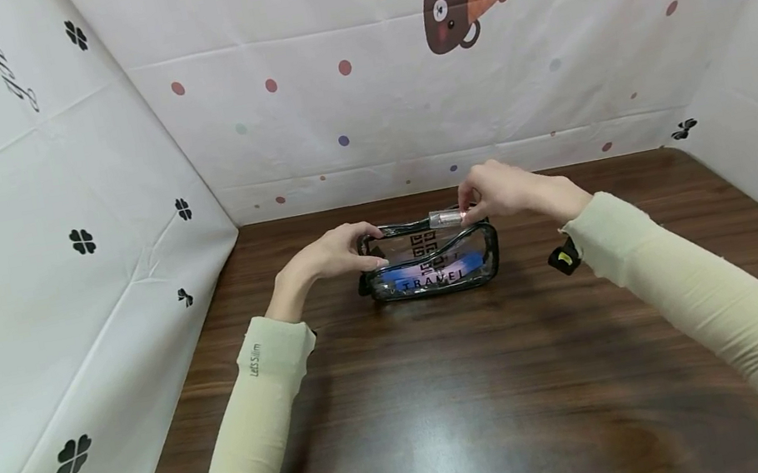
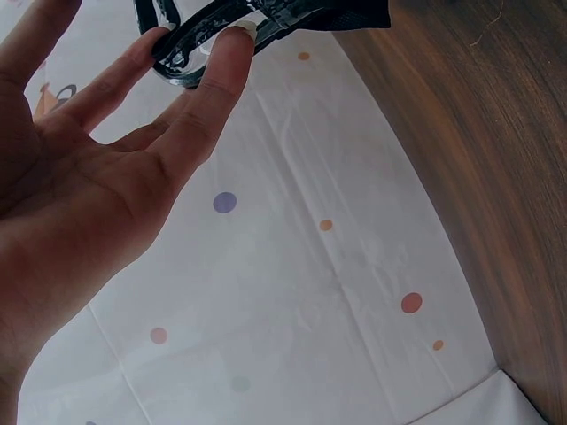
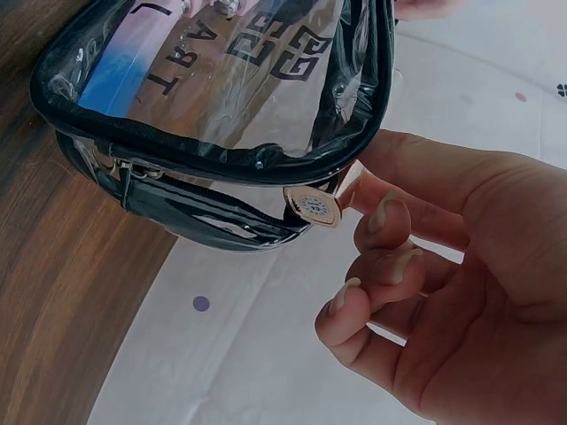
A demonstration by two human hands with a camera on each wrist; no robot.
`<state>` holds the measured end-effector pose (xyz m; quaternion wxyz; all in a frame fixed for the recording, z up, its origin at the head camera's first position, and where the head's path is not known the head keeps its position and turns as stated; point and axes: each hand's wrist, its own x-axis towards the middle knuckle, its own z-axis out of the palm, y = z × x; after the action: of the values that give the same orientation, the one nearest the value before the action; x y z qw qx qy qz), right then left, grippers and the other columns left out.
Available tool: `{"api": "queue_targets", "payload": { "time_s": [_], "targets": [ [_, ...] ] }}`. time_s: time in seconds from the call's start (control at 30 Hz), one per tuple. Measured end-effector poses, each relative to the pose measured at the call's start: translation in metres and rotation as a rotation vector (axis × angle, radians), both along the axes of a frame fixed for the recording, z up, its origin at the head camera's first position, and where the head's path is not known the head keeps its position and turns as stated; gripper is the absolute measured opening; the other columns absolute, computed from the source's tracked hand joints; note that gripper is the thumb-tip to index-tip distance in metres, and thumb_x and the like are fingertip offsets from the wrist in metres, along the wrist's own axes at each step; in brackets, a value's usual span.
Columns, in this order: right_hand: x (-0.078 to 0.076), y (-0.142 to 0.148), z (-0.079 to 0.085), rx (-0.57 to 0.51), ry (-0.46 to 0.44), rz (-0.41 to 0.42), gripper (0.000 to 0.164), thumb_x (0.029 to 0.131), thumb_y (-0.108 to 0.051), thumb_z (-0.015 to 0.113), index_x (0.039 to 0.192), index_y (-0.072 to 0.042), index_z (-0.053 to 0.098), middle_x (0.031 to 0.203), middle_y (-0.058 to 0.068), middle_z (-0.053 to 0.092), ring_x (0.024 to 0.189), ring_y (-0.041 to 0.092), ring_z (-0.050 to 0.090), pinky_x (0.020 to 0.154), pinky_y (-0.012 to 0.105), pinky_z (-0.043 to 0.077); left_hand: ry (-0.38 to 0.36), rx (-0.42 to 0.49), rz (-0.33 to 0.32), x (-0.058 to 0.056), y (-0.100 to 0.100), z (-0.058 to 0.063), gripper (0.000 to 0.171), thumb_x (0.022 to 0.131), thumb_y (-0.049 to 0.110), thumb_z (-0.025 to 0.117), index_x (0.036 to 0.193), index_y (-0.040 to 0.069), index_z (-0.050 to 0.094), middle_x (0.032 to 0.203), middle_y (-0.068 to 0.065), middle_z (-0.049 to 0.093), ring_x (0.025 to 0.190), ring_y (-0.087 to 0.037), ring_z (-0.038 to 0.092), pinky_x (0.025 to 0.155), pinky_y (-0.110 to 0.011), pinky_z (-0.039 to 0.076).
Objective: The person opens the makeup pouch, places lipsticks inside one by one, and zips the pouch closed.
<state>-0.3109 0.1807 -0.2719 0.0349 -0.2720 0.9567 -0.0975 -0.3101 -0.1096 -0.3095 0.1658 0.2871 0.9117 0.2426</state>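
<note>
A clear travel pouch with black trim and dark lettering sits at the back of the table. Something blue and pink shows through its front. My left hand grips the pouch's left end, thumb in front and fingers behind; the left wrist view has this hand pinching black trim. At the top right edge, my right hand pinches a small clear cosmetic tube. Its rose-gold end shows beside the pouch's rim in the right wrist view, near curled fingers.
A dark brown wooden table carries the pouch. White patterned sheeting stands behind it and on both sides. A zipper pull hangs on the pouch's end. A black wrist strap piece sits below the right cuff.
</note>
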Motion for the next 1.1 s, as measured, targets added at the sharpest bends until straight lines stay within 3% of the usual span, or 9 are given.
{"api": "queue_targets", "payload": {
  "time_s": [0.4,0.6,0.8,1.1],
  "targets": [
    [0.002,-0.001,-0.001,-0.016,-0.008,0.002,0.017,0.078,-0.027,0.07,0.085,-0.011,0.068,0.065,0.004,0.057,0.054,0.015,0.044,0.051,0.028,0.035,-0.003,0.001,0.0,0.001,0.0,0.0,0.054,0.083,0.038,0.061,0.13,0.017,0.044,0.128,-0.007,0.046,0.09,-0.022,0.047,0.078,-0.036,0.04],
    [0.001,0.005,0.0,-0.047,0.034,-0.025,0.014,0.082,-0.026,0.066,0.082,-0.012,0.068,0.075,0.001,0.063,0.063,0.015,0.054,0.06,0.032,0.042,-0.001,-0.002,-0.002,0.001,0.0,0.0,0.054,0.084,0.038,0.061,0.13,0.018,0.044,0.127,-0.007,0.046,0.089,-0.022,0.047,0.077,-0.036,0.04],
    [-0.002,0.019,-0.003,-0.089,0.058,-0.069,0.017,0.086,-0.023,0.06,0.088,-0.009,0.069,0.08,0.005,0.067,0.063,0.015,0.055,0.061,0.034,0.044,0.002,0.001,-0.004,0.001,0.0,0.0,0.054,0.084,0.038,0.061,0.131,0.017,0.044,0.127,-0.008,0.046,0.089,-0.023,0.047,0.077,-0.036,0.04],
    [-0.008,0.051,-0.016,-0.061,0.023,-0.155,0.019,0.087,-0.02,0.058,0.092,-0.004,0.068,0.081,0.009,0.066,0.063,0.018,0.056,0.061,0.036,0.044,-0.006,-0.001,0.001,0.003,0.0,0.001,0.054,0.084,0.039,0.061,0.131,0.018,0.043,0.132,-0.007,0.042,0.093,-0.022,0.048,0.08,-0.037,0.041]
  ]
}}
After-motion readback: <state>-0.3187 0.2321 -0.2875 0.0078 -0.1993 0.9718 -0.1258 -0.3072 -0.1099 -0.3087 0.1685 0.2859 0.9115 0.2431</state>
